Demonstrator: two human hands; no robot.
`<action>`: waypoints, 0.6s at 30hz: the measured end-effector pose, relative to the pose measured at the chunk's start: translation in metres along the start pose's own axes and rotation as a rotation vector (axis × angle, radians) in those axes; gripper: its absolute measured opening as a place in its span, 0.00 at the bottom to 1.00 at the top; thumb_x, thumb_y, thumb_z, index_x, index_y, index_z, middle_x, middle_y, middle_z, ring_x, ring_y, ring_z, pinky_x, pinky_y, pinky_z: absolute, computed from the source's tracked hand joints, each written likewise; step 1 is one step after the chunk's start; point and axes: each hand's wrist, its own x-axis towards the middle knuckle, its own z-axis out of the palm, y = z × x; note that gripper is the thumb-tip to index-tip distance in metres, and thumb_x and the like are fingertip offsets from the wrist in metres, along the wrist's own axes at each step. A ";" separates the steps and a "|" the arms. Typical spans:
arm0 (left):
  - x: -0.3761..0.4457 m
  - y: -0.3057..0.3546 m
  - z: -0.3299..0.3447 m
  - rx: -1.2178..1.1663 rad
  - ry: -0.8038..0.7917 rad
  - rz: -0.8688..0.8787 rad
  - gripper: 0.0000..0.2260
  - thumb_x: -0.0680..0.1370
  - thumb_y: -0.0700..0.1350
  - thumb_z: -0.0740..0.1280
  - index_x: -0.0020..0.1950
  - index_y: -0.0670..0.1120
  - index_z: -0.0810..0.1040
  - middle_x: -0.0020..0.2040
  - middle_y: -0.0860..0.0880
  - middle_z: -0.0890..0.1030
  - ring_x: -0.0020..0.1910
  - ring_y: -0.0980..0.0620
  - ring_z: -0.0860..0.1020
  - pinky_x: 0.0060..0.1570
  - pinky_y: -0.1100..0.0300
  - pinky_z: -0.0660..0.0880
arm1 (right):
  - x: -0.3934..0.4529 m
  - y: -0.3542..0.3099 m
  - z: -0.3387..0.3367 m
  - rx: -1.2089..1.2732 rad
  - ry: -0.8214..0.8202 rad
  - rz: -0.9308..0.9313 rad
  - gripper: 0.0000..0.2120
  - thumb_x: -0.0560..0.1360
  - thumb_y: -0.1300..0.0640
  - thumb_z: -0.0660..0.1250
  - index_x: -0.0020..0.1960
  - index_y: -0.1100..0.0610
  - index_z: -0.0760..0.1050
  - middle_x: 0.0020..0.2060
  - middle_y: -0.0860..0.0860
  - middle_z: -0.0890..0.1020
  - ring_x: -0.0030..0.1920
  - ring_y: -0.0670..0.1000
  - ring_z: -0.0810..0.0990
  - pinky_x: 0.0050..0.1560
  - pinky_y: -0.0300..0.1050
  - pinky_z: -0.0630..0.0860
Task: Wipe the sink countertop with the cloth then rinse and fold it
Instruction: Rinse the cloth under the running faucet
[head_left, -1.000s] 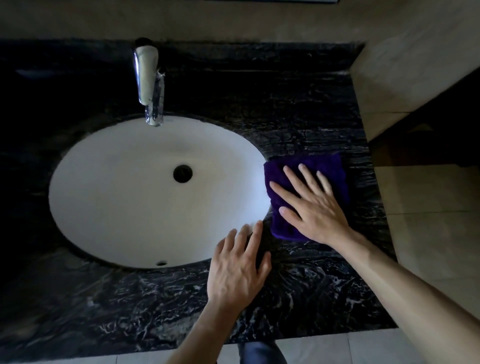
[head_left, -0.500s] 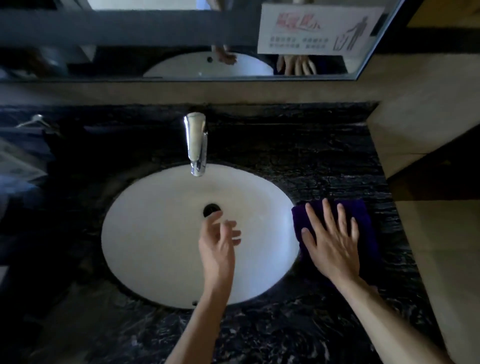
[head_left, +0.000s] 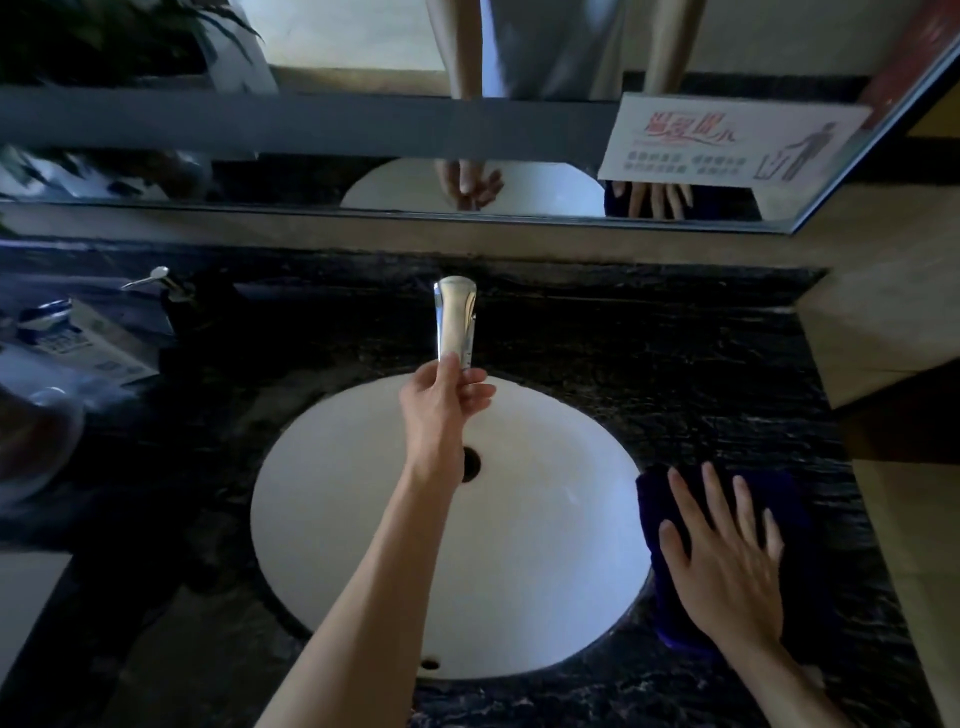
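- Black veined marble countertop (head_left: 675, 374): wiping seems under way; rinse and fold remain.
- Dark purple folded cloth (head_left: 795, 525) lies under the flat, spread right hand (head_left: 727, 577), beside the basin.
- Left hand (head_left: 441, 405), fingers loosely curled, reaches beneath the chrome tap (head_left: 454, 317), empty.

Public washroom | basin (head_left: 363, 519), faucet (head_left: 455, 322), mirror (head_left: 363, 47) (1 posted notice (head_left: 727, 140))

A white sign (head_left: 727, 143) is sitting on the mirror (head_left: 363, 130) at the upper right of the frame, showing red characters, lines of small blue print and a figure beside a bin; all are too blurred to read. A box (head_left: 98, 343) at the left edge is carrying illegible blue print.
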 end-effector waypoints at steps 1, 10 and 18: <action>0.003 0.002 0.000 0.039 -0.001 0.001 0.12 0.85 0.44 0.61 0.49 0.38 0.79 0.34 0.44 0.82 0.28 0.52 0.79 0.30 0.63 0.76 | 0.000 0.000 0.000 0.003 0.001 0.004 0.31 0.80 0.38 0.48 0.82 0.42 0.53 0.82 0.51 0.58 0.82 0.58 0.55 0.77 0.63 0.56; 0.009 0.014 -0.004 0.117 -0.037 -0.044 0.13 0.85 0.40 0.61 0.52 0.31 0.78 0.32 0.45 0.78 0.25 0.55 0.74 0.25 0.65 0.69 | 0.001 0.000 -0.001 0.020 0.004 0.017 0.30 0.80 0.39 0.48 0.81 0.41 0.55 0.82 0.49 0.58 0.82 0.57 0.55 0.77 0.63 0.56; 0.011 0.039 0.003 0.077 -0.052 -0.061 0.11 0.83 0.37 0.62 0.42 0.36 0.78 0.30 0.46 0.78 0.24 0.54 0.73 0.24 0.63 0.66 | -0.001 0.000 -0.001 0.022 -0.011 0.037 0.29 0.81 0.40 0.47 0.81 0.40 0.53 0.82 0.48 0.56 0.82 0.55 0.54 0.77 0.61 0.55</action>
